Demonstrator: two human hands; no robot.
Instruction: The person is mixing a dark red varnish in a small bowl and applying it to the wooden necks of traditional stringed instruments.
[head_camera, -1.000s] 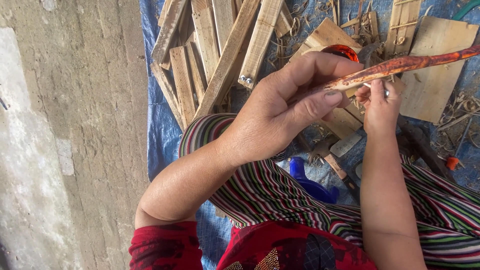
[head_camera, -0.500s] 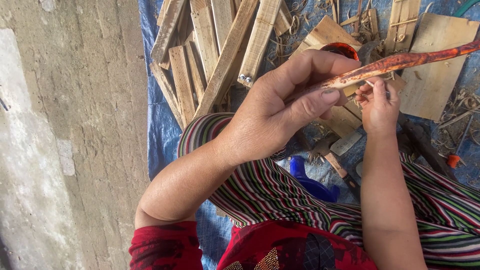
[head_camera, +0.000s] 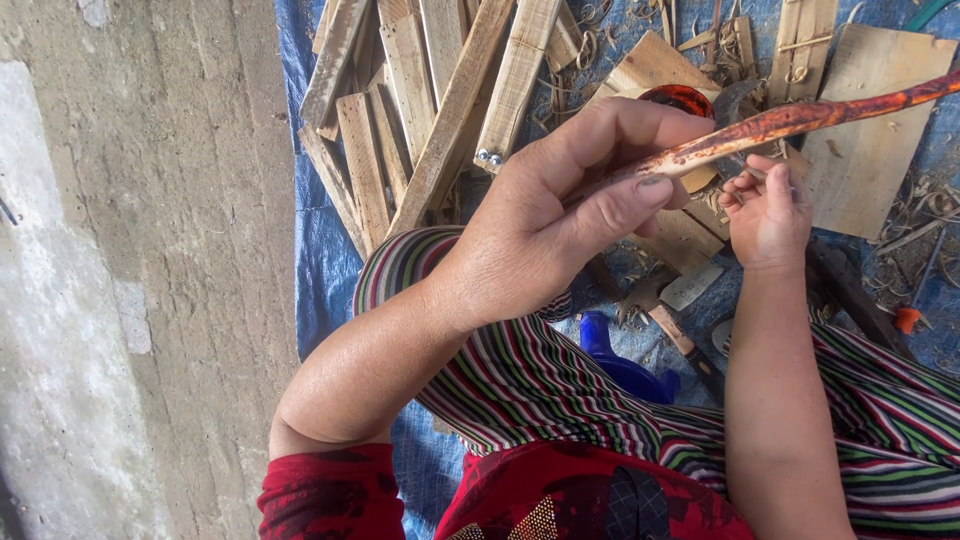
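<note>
A person's left hand (head_camera: 560, 215) pinches a slender, reddish-brown mottled stick (head_camera: 790, 122) above rough wooden slats (head_camera: 450, 110) on a blue tarp (head_camera: 320, 270), while the right hand (head_camera: 768, 215), fingers curled, touches its underside.

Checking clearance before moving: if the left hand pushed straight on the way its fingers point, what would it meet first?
Probably the right hand, which sits just past the left hand's fingertips along the reddish stick. Beyond it lies a flat board, though depth is unclear.
</note>
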